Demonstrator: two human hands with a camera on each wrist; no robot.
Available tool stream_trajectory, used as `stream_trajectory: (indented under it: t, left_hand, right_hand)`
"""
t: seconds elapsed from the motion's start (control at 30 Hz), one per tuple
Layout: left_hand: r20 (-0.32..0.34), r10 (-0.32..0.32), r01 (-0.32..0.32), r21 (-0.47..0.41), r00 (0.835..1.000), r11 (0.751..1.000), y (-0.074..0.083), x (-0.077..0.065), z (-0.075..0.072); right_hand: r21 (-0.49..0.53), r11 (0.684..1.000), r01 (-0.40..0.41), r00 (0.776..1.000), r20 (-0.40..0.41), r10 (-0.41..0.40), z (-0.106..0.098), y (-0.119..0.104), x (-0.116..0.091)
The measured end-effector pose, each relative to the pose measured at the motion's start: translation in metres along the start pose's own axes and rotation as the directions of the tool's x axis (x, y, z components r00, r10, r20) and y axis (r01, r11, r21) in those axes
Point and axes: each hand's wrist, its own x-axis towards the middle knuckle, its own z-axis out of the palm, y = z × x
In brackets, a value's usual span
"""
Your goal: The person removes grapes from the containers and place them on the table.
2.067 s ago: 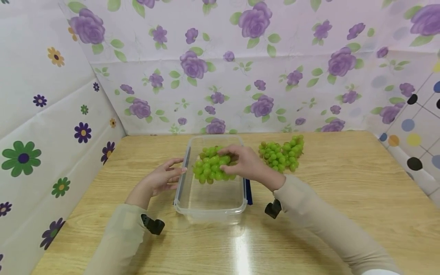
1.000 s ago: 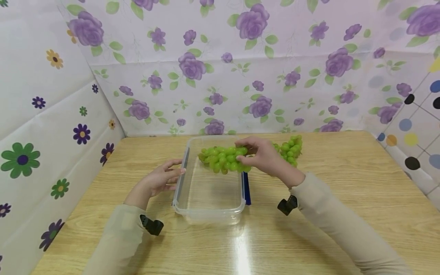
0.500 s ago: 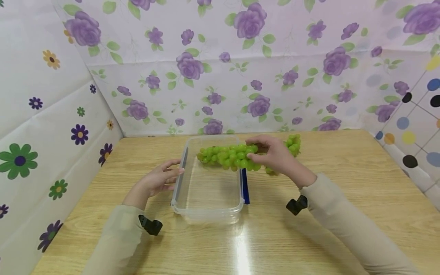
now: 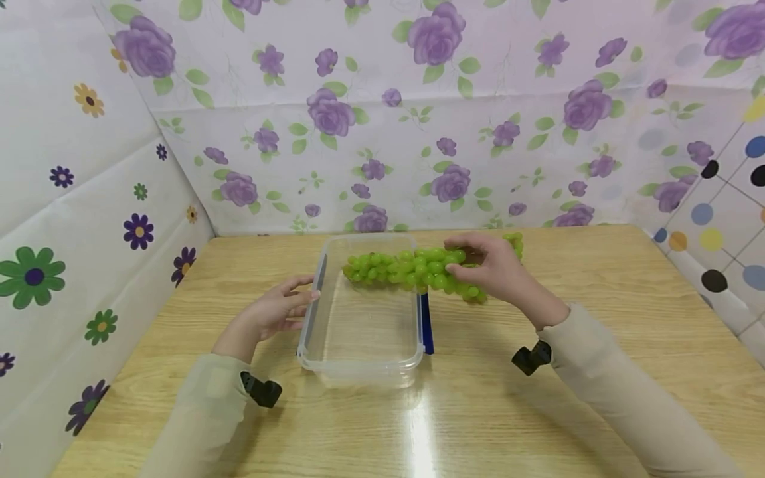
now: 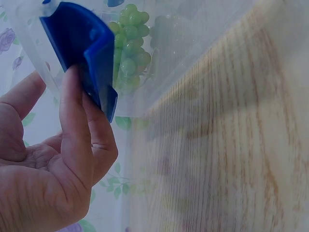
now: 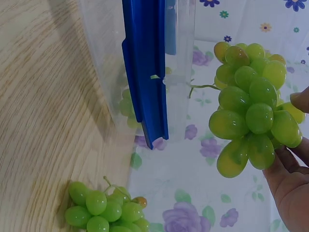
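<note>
In the head view a clear plastic container stands on the table, its blue side latches hanging outward. My right hand pinches a bunch of green grapes between thumb and fingers, raised over the container's right rim. Another grape bunch lies inside toward the back. My left hand rests at the left rim, fairly straight fingers touching the blue latch, thumb at the rim. On the table right of the container lie more grapes, partly hidden behind the right hand and held bunch.
The wooden table reaches back to a wall sheet printed with purple roses. A flower-patterned sheet borders the left side, and a dotted one the right. Black wrist cameras sit on both sleeves.
My right hand has moved rightward with its grape bunch, from over the middle of the container to past its right rim. A bunch left inside is now uncovered. The left hand stays put.
</note>
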Motion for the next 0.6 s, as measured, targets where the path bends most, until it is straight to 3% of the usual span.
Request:
stream_trajectory:
  t: [0.3, 0.6]
  left_hand:
    - [-0.002, 0.011, -0.011, 0.000, 1.000, 1.000, -0.001, 0.000, 0.001]
    - [0.009, 0.015, -0.015, -0.001, 1.000, 1.000, -0.002, 0.001, 0.000]
  right_hand:
    - [-0.029, 0.998, -0.061, 0.998, -0.036, 0.060, -0.009, 0.003, -0.010]
    - [-0.084, 0.994, -0.063, 0.996, -0.061, 0.058, -0.017, 0.010, -0.019]
